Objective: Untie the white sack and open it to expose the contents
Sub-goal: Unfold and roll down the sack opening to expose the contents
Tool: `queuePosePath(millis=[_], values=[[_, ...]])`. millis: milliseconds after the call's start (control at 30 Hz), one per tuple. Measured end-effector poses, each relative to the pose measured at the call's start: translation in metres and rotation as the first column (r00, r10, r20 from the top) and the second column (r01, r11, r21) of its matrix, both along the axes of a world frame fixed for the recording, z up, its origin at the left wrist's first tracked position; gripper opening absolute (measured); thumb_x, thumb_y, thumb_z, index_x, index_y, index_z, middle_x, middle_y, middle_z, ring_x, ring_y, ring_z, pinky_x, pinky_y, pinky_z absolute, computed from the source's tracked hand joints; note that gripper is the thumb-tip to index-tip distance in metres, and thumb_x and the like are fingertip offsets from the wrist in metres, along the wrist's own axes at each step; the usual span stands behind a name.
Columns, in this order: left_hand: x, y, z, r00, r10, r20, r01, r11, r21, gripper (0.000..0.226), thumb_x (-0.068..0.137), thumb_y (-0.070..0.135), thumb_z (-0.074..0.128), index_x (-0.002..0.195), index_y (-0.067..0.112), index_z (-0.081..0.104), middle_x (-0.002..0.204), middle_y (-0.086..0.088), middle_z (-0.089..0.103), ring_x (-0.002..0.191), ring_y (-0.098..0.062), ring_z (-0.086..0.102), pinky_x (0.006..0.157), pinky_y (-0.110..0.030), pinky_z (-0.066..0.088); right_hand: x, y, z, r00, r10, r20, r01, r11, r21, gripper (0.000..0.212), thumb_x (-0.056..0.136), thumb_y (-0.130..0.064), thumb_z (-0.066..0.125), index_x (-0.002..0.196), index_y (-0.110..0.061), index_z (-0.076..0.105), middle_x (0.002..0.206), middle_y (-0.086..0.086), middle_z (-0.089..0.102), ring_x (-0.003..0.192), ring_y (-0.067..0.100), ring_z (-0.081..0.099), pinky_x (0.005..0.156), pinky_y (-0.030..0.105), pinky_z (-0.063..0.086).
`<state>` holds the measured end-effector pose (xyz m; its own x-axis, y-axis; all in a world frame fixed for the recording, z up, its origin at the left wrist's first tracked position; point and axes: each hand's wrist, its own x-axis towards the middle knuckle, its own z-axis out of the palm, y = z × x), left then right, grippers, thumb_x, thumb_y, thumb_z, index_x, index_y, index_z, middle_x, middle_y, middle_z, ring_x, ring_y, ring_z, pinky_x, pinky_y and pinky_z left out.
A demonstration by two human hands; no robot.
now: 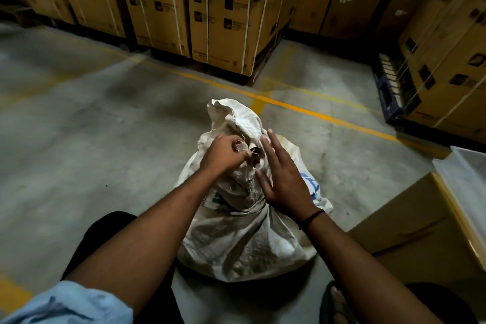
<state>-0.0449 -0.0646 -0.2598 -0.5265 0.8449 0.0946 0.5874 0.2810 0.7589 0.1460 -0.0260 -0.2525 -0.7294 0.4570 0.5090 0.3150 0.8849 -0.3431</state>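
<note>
Sack [244, 239], white and woven, upright on the concrete floor [79, 139], neck bunched and bound with thin string [240, 145]. Left hand [223, 152] curled at the knot, fingertips pinching the string; right hand [284, 181] flat against the neck, fingers straight, holding nothing. Cardboard box [410, 226] just beside, to the right; strapped cartons [223, 21] stacked beyond a yellow line [315, 113].

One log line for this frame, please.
stage: untying | left hand: pinches string | right hand: flat on white sack | opened: no
</note>
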Motion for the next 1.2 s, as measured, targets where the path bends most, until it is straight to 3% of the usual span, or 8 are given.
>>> queuePosePath(millis=[133,300,500,600,700,800,967,1200], values=[[0.013,-0.009,0.006,0.981,-0.180,-0.073,0.186,0.978,0.092,0.029,0.074,0.035,0.073,0.101,0.024,0.071,0.112,-0.003,0.052,0.089,-0.018,0.063,0.082,-0.037,0.056,0.015,-0.002,0.006,0.990,0.036,0.137,-0.069,0.966,0.248,0.063,0.099,-0.015,0.051,0.156,-0.012,0.024,0.166,0.008,0.013,0.153,0.022,0.015,0.118,0.039,0.031],[0.027,-0.025,0.007,0.927,-0.365,-0.089,0.375,0.916,0.146,0.025,0.078,0.030,0.083,0.100,0.020,0.075,0.122,-0.004,0.048,0.108,-0.013,0.057,0.093,-0.022,0.051,0.045,-0.008,0.006,0.972,0.027,0.232,-0.076,0.976,0.205,0.069,0.101,-0.029,0.048,0.158,-0.013,0.012,0.167,0.002,0.010,0.151,0.016,0.022,0.112,0.036,0.038],[0.022,-0.049,0.010,0.920,-0.391,-0.039,0.393,0.909,0.142,0.021,0.073,0.022,0.087,0.082,0.030,0.071,0.108,0.002,0.058,0.100,-0.003,0.059,0.083,-0.015,0.045,0.070,0.001,0.007,0.903,-0.238,0.357,0.108,0.932,0.346,0.089,0.094,-0.053,0.051,0.159,-0.013,0.006,0.163,0.000,0.026,0.141,0.018,0.039,0.088,0.033,0.046],[0.023,-0.056,0.010,0.921,-0.385,-0.064,0.390,0.910,0.141,0.022,0.075,0.026,0.086,0.080,0.036,0.067,0.107,0.004,0.059,0.098,-0.001,0.059,0.081,-0.012,0.045,0.087,0.007,0.000,0.849,-0.313,0.425,0.182,0.929,0.321,0.101,0.088,-0.055,0.058,0.159,-0.013,-0.003,0.144,0.003,0.053,0.104,0.026,0.062,0.075,0.038,0.050],[0.026,-0.056,0.011,0.928,-0.366,-0.076,0.373,0.917,0.138,0.016,0.077,0.025,0.085,0.081,0.028,0.070,0.105,0.005,0.059,0.095,0.000,0.058,0.078,-0.011,0.044,0.099,0.009,-0.004,0.811,-0.315,0.493,0.200,0.941,0.273,0.104,0.089,-0.060,0.052,0.157,-0.017,-0.014,0.155,0.000,0.041,0.103,0.027,0.058,0.078,0.038,0.048],[0.033,-0.050,0.012,0.912,-0.393,-0.118,0.406,0.906,0.119,0.015,0.077,0.027,0.084,0.082,0.026,0.070,0.103,0.008,0.057,0.092,-0.003,0.059,0.077,-0.013,0.045,0.093,0.000,0.012,0.885,-0.291,0.365,0.182,0.935,0.305,0.091,0.092,-0.049,0.054,0.159,-0.013,0.004,0.157,0.002,0.036,0.116,0.027,0.052,0.087,0.038,0.048],[0.050,-0.038,0.013,0.889,-0.400,-0.222,0.430,0.897,0.106,0.025,0.076,0.035,0.084,0.093,0.022,0.070,0.092,0.005,0.053,0.078,-0.001,0.054,0.071,-0.023,0.049,0.071,-0.024,0.037,0.985,0.054,0.161,-0.108,0.931,0.348,0.063,0.095,-0.015,0.058,0.153,-0.009,0.033,0.156,0.007,0.040,0.137,0.019,0.043,0.100,0.022,0.037],[0.071,-0.024,0.024,0.906,-0.376,-0.194,0.405,0.902,0.147,0.038,0.081,0.033,0.080,0.112,0.019,0.062,0.104,0.003,0.067,0.090,-0.010,0.063,0.079,-0.028,0.052,0.073,0.010,0.011,0.905,-0.174,0.389,0.133,0.982,0.131,0.097,0.091,-0.029,0.061,0.158,-0.029,-0.008,0.140,0.006,0.056,0.098,0.032,0.064,0.062,0.037,0.051]])
